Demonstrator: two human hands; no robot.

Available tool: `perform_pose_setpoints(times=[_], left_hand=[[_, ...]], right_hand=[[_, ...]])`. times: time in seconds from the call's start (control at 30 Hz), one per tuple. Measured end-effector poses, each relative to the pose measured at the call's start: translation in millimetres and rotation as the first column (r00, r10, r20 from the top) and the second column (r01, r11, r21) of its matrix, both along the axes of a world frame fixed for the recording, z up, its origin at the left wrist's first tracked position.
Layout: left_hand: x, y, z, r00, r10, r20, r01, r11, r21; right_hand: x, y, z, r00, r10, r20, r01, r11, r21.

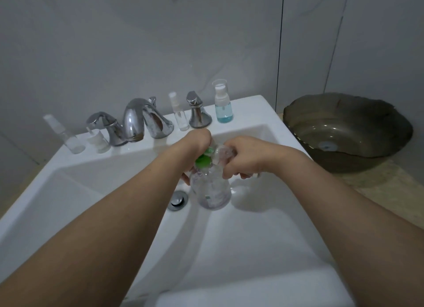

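Above sink (229, 242), left hand (197, 144), right hand (243, 155) around bottle (213, 192)

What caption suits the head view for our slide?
Left hand and right hand grip a clear bottle over the white sink.

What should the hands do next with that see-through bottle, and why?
Probably a small twist at the green top piece, though whether it is a cap is unclear. Both the left hand and the right hand grip the top end of the clear plastic bottle, held above the white sink basin near the metal drain plug, so spills would land there.
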State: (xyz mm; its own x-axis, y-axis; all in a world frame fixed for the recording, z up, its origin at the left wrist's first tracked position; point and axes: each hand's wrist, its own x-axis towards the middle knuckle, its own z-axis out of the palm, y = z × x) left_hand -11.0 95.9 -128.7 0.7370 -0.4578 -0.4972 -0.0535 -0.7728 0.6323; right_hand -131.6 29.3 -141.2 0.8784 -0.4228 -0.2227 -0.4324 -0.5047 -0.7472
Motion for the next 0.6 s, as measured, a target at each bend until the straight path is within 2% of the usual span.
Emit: perform_pose_setpoints(times=[0.27, 0.43, 0.6], left_hand=[[2, 3, 4, 0.998, -0.040, -0.040, 0.042, 0.998, 0.045], [13, 5, 17, 0.975, -0.087, -0.203, 0.110, 0.988, 0.107], [15, 3, 18, 0.962, -0.092, -0.255, 0.133, 0.979, 0.152]], right_hand=[[-1, -1, 1, 1.000, -0.007, 0.008, 0.007, 1.000, -0.027], [-2, 1, 2, 0.994, -0.040, 0.101, 0.044, 0.998, -0.045], [-1, 0, 2, 0.993, -0.031, 0.114, 0.037, 0.998, -0.056]])
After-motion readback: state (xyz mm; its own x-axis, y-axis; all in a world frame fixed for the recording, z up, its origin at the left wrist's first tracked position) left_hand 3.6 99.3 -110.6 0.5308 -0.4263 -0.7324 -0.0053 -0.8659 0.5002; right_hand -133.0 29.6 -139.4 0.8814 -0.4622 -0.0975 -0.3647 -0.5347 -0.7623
